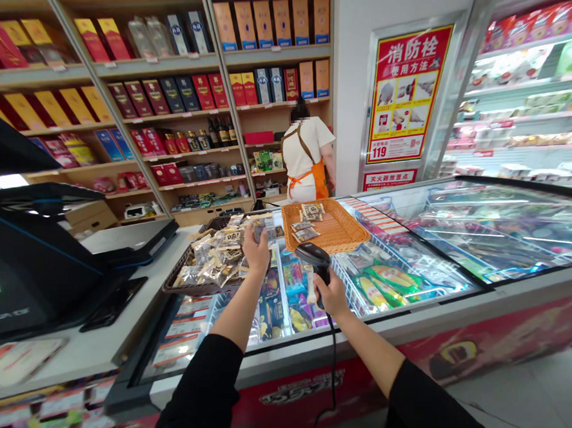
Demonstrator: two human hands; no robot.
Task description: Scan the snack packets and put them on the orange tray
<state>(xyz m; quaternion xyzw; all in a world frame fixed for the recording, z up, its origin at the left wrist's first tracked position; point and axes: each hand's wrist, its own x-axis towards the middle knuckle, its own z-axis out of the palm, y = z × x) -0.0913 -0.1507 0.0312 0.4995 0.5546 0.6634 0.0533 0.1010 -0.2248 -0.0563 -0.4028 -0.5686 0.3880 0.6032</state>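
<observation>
My right hand (333,293) is wrapped round the handle of a black barcode scanner (314,254), and its cable hangs down over the freezer's front. My left hand (256,249) is closed at the right edge of a dark woven basket (170,282), pinching what looks like a small snack packet (258,231). Many clear-and-beige snack packets (215,254) are heaped in that basket. Beyond the scanner, an orange woven basket (347,226) holds several similar packets (306,231). A pale packet (311,285) shows beside the scanner handle; whether it is held, I cannot tell.
Both baskets rest on a glass-topped freezer (446,294) full of packaged goods. On the left, a counter (95,342) carries a black checkout machine (32,262). Behind the freezer, a person in an orange apron (308,151) faces shelves (170,63) of boxes and bottles.
</observation>
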